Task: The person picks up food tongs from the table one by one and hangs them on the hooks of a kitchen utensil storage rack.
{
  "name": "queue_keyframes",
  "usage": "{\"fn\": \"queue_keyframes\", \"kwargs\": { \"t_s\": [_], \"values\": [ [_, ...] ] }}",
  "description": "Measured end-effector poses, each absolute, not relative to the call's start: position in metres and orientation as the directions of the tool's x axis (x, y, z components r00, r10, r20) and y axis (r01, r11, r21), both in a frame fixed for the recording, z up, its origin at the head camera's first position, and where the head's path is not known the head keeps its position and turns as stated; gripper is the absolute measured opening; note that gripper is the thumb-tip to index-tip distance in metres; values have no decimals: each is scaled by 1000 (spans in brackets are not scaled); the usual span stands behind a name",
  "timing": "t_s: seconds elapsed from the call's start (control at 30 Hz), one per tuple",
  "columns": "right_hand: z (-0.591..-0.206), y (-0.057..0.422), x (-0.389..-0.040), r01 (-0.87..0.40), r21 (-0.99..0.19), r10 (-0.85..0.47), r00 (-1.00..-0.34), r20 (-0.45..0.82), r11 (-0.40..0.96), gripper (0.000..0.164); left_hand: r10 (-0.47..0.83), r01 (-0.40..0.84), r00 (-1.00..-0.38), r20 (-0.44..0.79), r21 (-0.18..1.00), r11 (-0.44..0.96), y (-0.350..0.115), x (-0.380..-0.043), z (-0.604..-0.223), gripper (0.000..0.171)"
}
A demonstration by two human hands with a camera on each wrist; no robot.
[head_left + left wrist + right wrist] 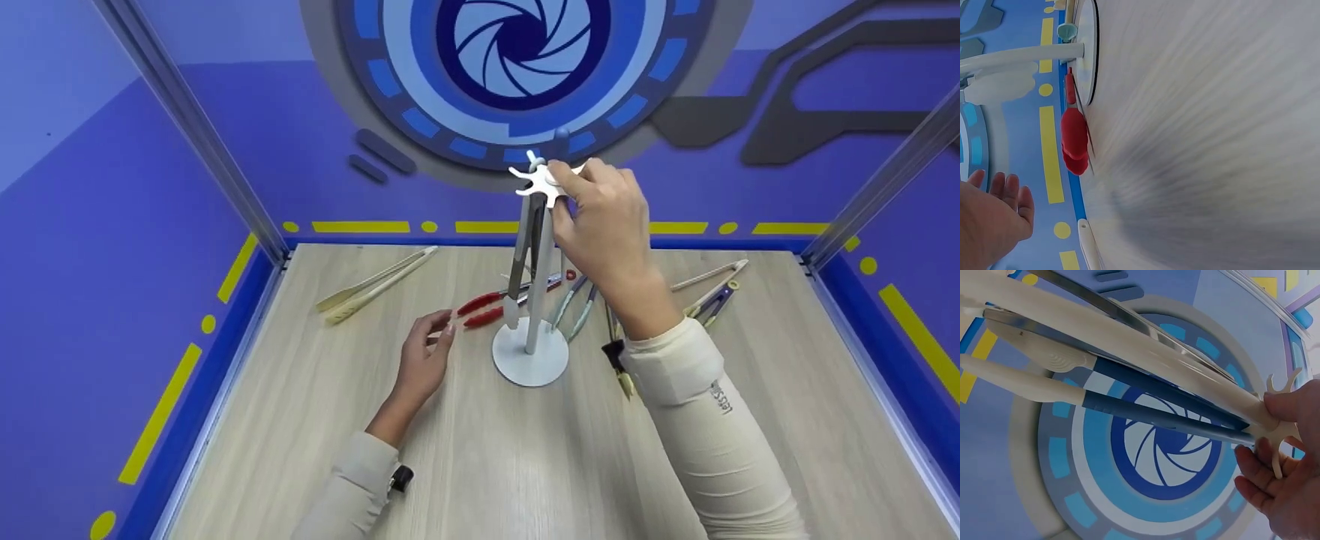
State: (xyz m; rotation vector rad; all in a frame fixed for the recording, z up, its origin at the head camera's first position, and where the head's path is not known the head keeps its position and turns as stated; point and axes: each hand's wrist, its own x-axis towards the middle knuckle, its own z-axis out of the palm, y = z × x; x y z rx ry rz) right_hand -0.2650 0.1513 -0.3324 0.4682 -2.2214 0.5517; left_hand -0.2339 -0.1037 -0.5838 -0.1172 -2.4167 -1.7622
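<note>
A white stand (517, 369) has a round base, an upright pole and a star-shaped hook top (536, 181). My right hand (604, 217) pinches this hook top between thumb and fingers. From it hang tongs with dark blue arms (1168, 419) and pale tips, seen in the right wrist view; bare metal arms (1185, 354) show behind the pole. My left hand (424, 356) hovers left of the base with fingers loosely bent and holding nothing. Close to its fingertips lie red-tipped tongs (480, 302), partly behind the stand; the left wrist view shows the hand apart from them.
Beige-tipped tongs (375, 289) lie at the back left. Right of the stand are light green tongs (583, 315), a black-and-yellow utensil (616, 360) partly behind the right arm, and more tongs (712, 300). Blue printed walls (225, 150) enclose the wooden table (480, 465).
</note>
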Motion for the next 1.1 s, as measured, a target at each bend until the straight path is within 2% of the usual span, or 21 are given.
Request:
{"fn": "queue_keyframes", "kwargs": {
  "t_s": [0.23, 0.37, 0.57, 0.73, 0.93, 1.1],
  "values": [
    [-339, 149, -266, -486, -268, -110, -616, 780, 832, 31, -24, 108, -992, 126, 921, 373, -115, -244, -581, 43],
    [-339, 149, -266, -479, -273, -99, -617, 781, 834, 31, -16, 70, -996, 88, 881, 468, -123, -260, -581, 48],
    [-339, 149, -266, -469, -290, -77, -620, 781, 834, 30, -15, 57, -996, 91, 735, 676, -142, -298, -589, 57],
    [-341, 147, -267, -470, -301, -76, -629, 773, 830, 31, -24, 48, -994, 111, 601, 798, -167, -329, -598, 60],
    [-343, 151, -266, -461, -327, -55, -641, 765, 825, 32, -20, -17, -1000, 1, 469, 883, -187, -355, -603, 62],
    [-340, 149, -265, -457, -337, -57, -657, 752, 823, 33, -45, -67, -997, -65, 402, 913, -198, -362, -601, 61]
  ]
}}
